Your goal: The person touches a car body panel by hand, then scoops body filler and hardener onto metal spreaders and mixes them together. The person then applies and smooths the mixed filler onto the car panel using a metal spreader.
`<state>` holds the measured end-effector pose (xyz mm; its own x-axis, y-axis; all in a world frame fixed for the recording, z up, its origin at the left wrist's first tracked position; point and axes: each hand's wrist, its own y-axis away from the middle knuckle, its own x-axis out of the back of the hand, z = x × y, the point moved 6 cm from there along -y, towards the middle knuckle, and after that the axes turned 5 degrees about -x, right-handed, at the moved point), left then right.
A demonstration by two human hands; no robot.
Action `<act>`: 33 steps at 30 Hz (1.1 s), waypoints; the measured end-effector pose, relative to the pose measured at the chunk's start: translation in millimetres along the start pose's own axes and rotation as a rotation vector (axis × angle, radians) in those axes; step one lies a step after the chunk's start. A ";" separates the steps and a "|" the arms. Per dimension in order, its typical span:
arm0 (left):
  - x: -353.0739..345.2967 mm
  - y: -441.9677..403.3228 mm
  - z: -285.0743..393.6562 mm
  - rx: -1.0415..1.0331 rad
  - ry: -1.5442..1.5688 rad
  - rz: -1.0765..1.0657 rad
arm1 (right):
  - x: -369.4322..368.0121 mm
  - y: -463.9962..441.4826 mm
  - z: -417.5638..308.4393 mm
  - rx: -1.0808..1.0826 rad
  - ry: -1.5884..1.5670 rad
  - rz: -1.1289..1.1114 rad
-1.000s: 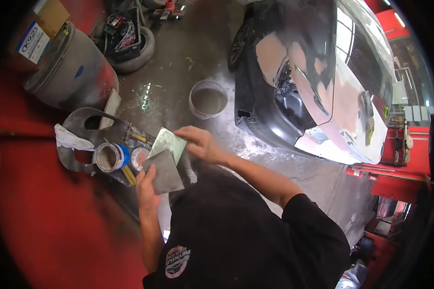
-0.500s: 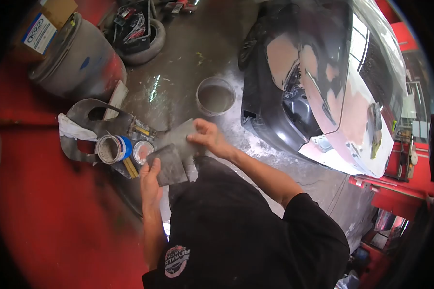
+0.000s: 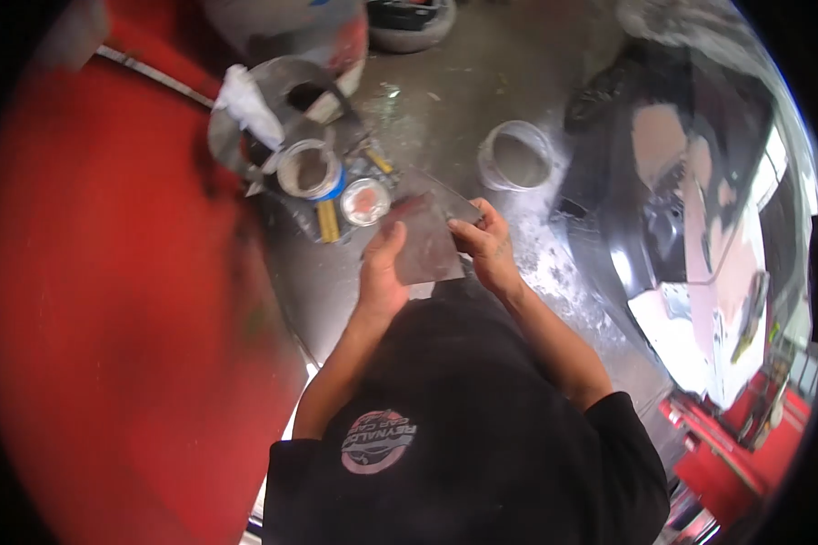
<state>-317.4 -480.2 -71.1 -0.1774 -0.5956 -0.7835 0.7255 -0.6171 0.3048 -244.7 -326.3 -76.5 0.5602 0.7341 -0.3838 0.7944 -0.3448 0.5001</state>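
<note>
My left hand [image 3: 384,272] is closed on a dark grey sheet of sandpaper [image 3: 427,250], its thumb flat on the face of the sheet. A second grey sheet [image 3: 445,198] lies behind the first, and my right hand [image 3: 487,243] pinches its right edge. Both sheets are in front of my black shirt, and they overlap. Just beyond my left hand sits a round tin [image 3: 366,202] with pinkish material on top. Beside it stands an open tub [image 3: 334,188] with a blue band.
A white cloth [image 3: 250,109] lies on a dark curved part [image 3: 225,145] at the upper left. Yellow strips [image 3: 328,221] are beside the tub. A bucket [image 3: 491,169] stands on the floor. A partly sanded car [image 3: 623,263] is on the right, a red surface [image 3: 136,300] on the left.
My view has swung left, so the surroundings sit further right. My right hand has come lower and nearer my left, and the two sheets overlap more.
</note>
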 end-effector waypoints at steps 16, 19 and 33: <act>171.8 59.8 72.7 -0.137 -0.040 0.357 | -90.9 -66.6 94.0 -0.237 0.349 -0.222; 235.3 61.7 64.1 -0.153 -0.128 0.611 | -76.4 -173.0 100.4 -0.136 0.469 -0.042; 397.6 -41.2 58.2 -0.213 -0.827 1.151 | -154.9 -376.6 176.2 0.281 1.109 -0.387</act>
<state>-456.5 -721.4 -363.7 0.2913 -0.8707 0.3962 0.7996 0.4490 0.3987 -589.3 -413.3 -342.1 -0.1230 0.8723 0.4732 0.9656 -0.0049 0.2600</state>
